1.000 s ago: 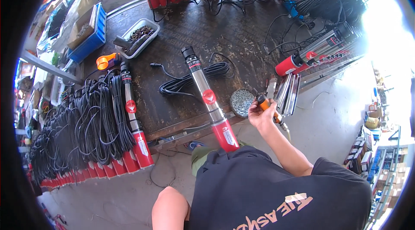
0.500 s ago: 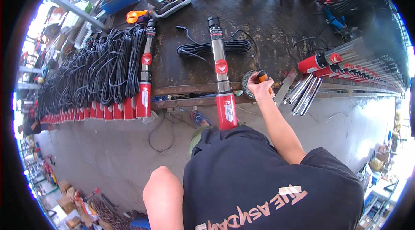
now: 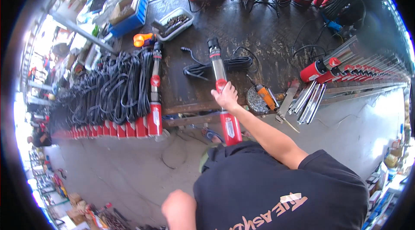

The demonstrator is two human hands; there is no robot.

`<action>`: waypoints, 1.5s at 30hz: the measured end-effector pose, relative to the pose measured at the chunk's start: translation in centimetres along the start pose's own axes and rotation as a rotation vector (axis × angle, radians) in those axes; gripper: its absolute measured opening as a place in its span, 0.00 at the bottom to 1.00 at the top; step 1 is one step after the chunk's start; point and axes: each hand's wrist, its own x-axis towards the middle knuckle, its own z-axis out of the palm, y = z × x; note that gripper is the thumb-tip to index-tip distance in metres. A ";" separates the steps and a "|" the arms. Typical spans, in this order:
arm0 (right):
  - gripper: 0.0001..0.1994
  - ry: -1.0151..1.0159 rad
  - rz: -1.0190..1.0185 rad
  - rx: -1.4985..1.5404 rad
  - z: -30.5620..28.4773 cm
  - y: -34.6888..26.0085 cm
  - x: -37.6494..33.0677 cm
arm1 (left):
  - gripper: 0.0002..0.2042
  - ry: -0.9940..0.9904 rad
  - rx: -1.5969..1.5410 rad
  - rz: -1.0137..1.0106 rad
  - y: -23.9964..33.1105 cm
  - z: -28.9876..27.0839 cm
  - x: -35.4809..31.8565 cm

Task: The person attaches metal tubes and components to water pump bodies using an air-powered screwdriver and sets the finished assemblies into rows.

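Note:
My right hand (image 3: 226, 96) is closed round the middle of a submersible pump (image 3: 218, 68), a slim steel cylinder with a black top and red lower end. The pump lies across the bench edge, its red end reaching my dark shirt. A coiled black cable (image 3: 237, 63) lies behind it. Right of the hand, an orange-and-black power screwdriver (image 3: 264, 95) rests on a round dish of small metal parts (image 3: 256, 100). Of my left arm (image 3: 178, 206), only a blurred, rounded bare part shows at the lower left; no fingers can be made out.
A row of pumps with looped cables (image 3: 108, 89) lines the bench's left side. More pumps (image 3: 317, 69) lie at the right, near thin shiny metal strips (image 3: 308, 100). Behind are a white tray of small parts (image 3: 190, 21), an orange tape dispenser (image 3: 142, 39) and a blue bin (image 3: 140, 14).
My right hand has let go of the orange screwdriver, leaving it on the dish, and has moved left onto the pump. The whole view has shifted slightly.

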 end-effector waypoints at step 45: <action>0.24 -0.209 -0.026 0.286 -13.7 14.1 -10.5 | 0.38 -1.254 0.846 -1.504 -20.8 -8.7 -42.5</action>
